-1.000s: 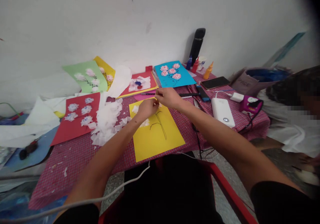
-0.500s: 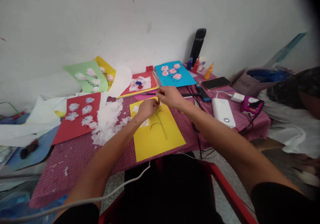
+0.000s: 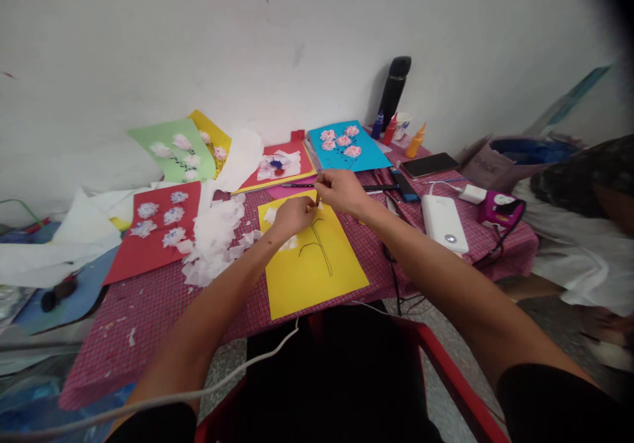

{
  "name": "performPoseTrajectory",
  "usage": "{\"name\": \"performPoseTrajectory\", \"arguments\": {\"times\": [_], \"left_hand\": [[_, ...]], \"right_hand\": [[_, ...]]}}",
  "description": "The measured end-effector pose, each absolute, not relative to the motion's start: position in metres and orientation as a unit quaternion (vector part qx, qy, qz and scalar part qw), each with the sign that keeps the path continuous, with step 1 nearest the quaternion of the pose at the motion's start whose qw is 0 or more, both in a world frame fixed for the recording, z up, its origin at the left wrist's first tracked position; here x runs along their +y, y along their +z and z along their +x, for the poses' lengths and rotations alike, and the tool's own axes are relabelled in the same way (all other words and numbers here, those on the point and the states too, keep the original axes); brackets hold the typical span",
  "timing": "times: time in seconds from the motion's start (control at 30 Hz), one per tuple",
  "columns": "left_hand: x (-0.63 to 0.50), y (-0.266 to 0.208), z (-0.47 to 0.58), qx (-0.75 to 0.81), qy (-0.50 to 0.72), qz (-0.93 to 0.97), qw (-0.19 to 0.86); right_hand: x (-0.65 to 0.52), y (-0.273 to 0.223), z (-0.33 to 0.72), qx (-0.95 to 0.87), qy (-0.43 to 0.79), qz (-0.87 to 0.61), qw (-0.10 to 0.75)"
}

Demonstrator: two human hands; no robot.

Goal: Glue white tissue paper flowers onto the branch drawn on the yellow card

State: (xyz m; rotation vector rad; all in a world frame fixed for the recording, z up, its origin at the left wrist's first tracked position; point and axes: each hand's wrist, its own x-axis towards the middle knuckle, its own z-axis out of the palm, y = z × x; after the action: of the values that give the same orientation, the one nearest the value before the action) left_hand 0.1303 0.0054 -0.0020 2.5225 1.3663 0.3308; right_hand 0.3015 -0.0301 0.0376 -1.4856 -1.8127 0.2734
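A yellow paper sheet (image 3: 307,291) lies before me, with pencil-like stem lines drawn on it and white tissue flowers (image 3: 288,243) stuck along its left side. My right hand (image 3: 341,190) is closed over the sheet's top edge, pinching a thin brownish stick (image 3: 317,199) that points down. Beside it, my left hand (image 3: 296,214) has its fingers pinched together at the stick's lower end. What lies between the left fingertips is too small to make out. A small white bit shows next to the fingers. Left of the sheet is a heap of white tissue pieces (image 3: 212,241).
Finished flower pictures on red (image 3: 119,251), green (image 3: 163,133) and blue paper (image 3: 317,139) surround the work. At right are paint bottles (image 3: 416,140), a black bottle (image 3: 395,86), a phone (image 3: 430,164) and a white power bank (image 3: 443,222). A white cable (image 3: 247,362) crosses my lap. Another person sits at far right.
Both hands stay almost in place, pinched together over the top of the yellow sheet. The whole view has shifted very slightly.
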Motion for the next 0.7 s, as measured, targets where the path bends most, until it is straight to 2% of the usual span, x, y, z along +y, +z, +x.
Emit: {"name": "performPoseTrajectory", "arguments": {"times": [0.3, 0.5, 0.6, 0.7], "left_hand": [[0.001, 0.002, 0.131, 0.479, 0.104, 0.859, 0.149], [-0.002, 0.031, 0.080, 0.474, 0.165, 0.852, 0.150], [0.003, 0.051, 0.025, 0.532, 0.195, 0.812, 0.137], [0.004, 0.056, -0.022, 0.575, 0.171, 0.790, 0.129]], "right_hand": [[-0.036, 0.046, 0.304, -0.698, 0.107, -0.588, 0.393], [-0.067, 0.058, 0.303, -0.645, 0.110, -0.578, 0.487], [-0.092, 0.043, 0.297, -0.622, 0.160, -0.558, 0.526], [-0.115, 0.016, 0.286, -0.604, 0.224, -0.531, 0.551]]}}
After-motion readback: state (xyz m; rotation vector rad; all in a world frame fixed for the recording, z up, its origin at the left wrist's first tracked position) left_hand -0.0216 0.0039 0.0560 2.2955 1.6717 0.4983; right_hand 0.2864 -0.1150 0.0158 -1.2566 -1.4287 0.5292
